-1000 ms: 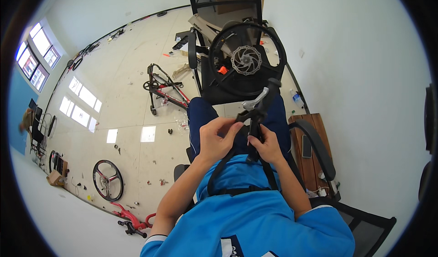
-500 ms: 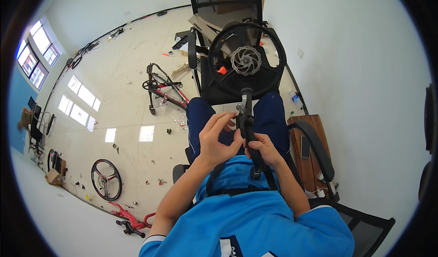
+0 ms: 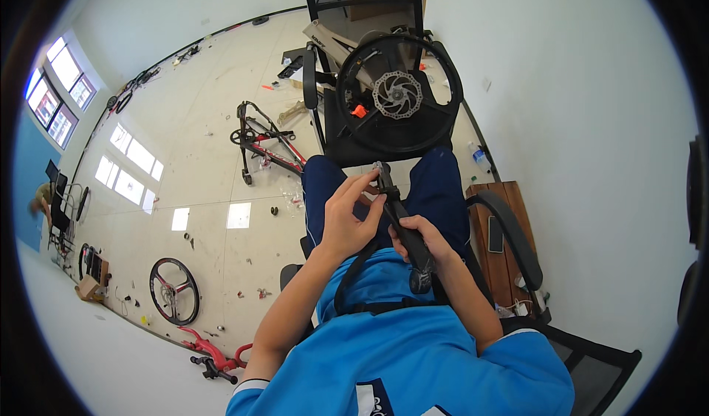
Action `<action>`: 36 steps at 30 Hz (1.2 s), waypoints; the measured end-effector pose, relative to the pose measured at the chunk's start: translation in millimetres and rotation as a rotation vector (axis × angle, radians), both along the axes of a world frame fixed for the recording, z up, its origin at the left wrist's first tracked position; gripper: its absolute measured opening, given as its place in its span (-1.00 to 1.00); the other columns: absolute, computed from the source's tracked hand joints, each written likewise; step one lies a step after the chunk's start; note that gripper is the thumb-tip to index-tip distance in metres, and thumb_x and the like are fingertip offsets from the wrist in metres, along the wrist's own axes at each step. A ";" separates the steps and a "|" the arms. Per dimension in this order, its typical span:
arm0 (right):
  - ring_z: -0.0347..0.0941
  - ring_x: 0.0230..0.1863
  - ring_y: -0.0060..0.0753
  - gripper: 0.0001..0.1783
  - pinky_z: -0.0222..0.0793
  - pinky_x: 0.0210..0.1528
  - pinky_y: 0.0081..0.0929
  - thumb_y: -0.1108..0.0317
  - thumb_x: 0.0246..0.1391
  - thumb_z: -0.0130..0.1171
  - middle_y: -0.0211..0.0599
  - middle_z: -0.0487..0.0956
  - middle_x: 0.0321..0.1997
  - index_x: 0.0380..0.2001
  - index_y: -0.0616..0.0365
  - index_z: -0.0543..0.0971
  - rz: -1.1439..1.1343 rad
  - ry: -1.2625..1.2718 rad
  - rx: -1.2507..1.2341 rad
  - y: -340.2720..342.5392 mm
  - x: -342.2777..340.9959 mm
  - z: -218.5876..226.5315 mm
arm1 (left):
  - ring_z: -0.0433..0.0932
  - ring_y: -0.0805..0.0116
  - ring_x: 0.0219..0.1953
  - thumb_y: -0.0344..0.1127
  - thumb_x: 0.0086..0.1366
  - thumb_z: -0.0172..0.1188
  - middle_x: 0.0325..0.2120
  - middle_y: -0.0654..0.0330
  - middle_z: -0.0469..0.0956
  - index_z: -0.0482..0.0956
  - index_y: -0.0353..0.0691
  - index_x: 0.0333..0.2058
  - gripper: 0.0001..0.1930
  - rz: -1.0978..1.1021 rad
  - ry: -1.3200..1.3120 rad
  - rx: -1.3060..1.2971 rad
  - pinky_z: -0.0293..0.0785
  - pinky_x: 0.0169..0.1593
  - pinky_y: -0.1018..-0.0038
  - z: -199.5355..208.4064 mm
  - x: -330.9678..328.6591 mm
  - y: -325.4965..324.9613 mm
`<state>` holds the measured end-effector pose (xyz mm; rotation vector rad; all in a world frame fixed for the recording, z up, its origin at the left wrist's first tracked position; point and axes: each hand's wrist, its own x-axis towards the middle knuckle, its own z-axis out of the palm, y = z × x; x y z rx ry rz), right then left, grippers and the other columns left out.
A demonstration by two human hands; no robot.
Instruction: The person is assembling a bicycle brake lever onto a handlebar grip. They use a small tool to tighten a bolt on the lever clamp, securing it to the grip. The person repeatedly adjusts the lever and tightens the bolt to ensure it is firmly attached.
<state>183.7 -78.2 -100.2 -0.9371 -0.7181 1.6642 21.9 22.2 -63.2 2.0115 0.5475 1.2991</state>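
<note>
Over my lap lies a black handlebar-like bicycle part (image 3: 412,245), a thick bar with a shiny, plastic-looking near end and a small silvery piece at its far end. My right hand (image 3: 428,240) is closed around its middle, thumb on top. My left hand (image 3: 351,217) pinches at the far section beside a black collar, thumb and fingertips against it. What sits between those left fingertips is too small to make out. Beyond my knees, a black bicycle wheel (image 3: 347,132) with a silver disc rotor (image 3: 397,95) rests on a black chair (image 3: 310,84).
At right, a wooden box (image 3: 517,213) bears a phone (image 3: 495,235), beside my chair's armrest (image 3: 509,239). On the left floor lie a black-and-red bicycle frame (image 3: 255,146), a spoked wheel (image 3: 174,290) and a red frame (image 3: 210,349). A person (image 3: 40,200) bends at far left.
The black bar has turned in my hands: its far end has dropped back toward me and leftward, its near end slightly right. Both hands stay on it.
</note>
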 end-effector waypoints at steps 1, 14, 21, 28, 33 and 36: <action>0.43 -0.66 -0.59 -0.58 0.35 -0.58 -0.70 0.03 0.25 -0.05 -0.31 0.54 -0.63 -0.36 0.20 0.53 0.014 0.011 -0.009 0.2 0.7 -0.7 | 0.62 0.37 -0.27 -0.57 0.16 0.26 -0.18 0.05 0.59 0.53 -0.39 0.04 -0.58 -0.003 0.006 -0.005 0.55 -0.23 0.53 1.5 0.4 0.9; 0.37 -0.53 -0.68 -0.68 0.26 -0.47 -0.68 0.26 0.11 0.30 -0.43 0.51 -0.55 -0.21 0.30 0.56 -0.491 -0.805 0.338 -0.7 -22.9 16.1 | 0.55 0.43 -0.07 -0.26 0.32 0.26 -0.13 0.11 0.60 0.51 -0.40 0.02 -0.60 -0.296 0.051 -0.695 0.44 0.08 0.48 -13.8 4.8 -1.9; 0.35 -0.58 -0.68 -0.68 0.21 -0.53 -0.67 0.20 0.18 0.21 -0.42 0.49 -0.58 -0.33 0.33 0.58 -0.390 -0.784 0.357 -2.8 -15.9 14.7 | 0.54 0.47 -0.18 -0.07 0.50 -0.04 -0.26 0.17 0.62 0.58 -0.39 -0.08 -0.57 -0.413 0.072 -0.801 0.43 0.00 0.51 -32.6 6.9 0.7; 0.15 -0.62 -0.79 -0.66 0.00 -0.57 -0.73 0.26 0.37 -0.08 -0.53 0.41 -0.51 -0.30 0.28 0.60 -0.402 -0.406 0.188 -2.4 -1.3 14.0 | 0.55 0.21 -0.06 0.05 0.52 -0.30 -0.18 0.09 0.54 0.44 -0.32 -0.03 -0.48 -0.464 -0.374 -1.235 0.33 0.21 0.30 -14.9 9.0 -1.4; 0.15 -0.63 -0.71 -0.66 0.09 -0.54 -0.64 0.25 0.36 -0.02 -0.53 0.35 -0.58 -0.27 0.26 0.64 -0.539 -0.887 0.531 4.4 12.9 15.9 | 0.55 0.17 -0.31 0.06 0.44 -0.32 -0.33 0.13 0.40 0.35 -0.27 -0.15 -0.53 -0.412 -0.517 -1.291 0.51 -0.07 0.12 -11.5 5.2 7.1; 0.18 -0.64 -0.70 -0.69 0.07 -0.56 -0.67 0.27 0.36 0.00 -0.51 0.37 -0.60 -0.27 0.25 0.65 -0.445 -0.831 0.292 -6.4 19.3 29.9 | 0.53 0.21 -0.40 0.08 0.43 -0.31 -0.36 0.15 0.38 0.34 -0.24 -0.18 -0.54 -0.348 -0.506 -1.317 0.53 -0.19 0.17 -10.7 1.4 11.1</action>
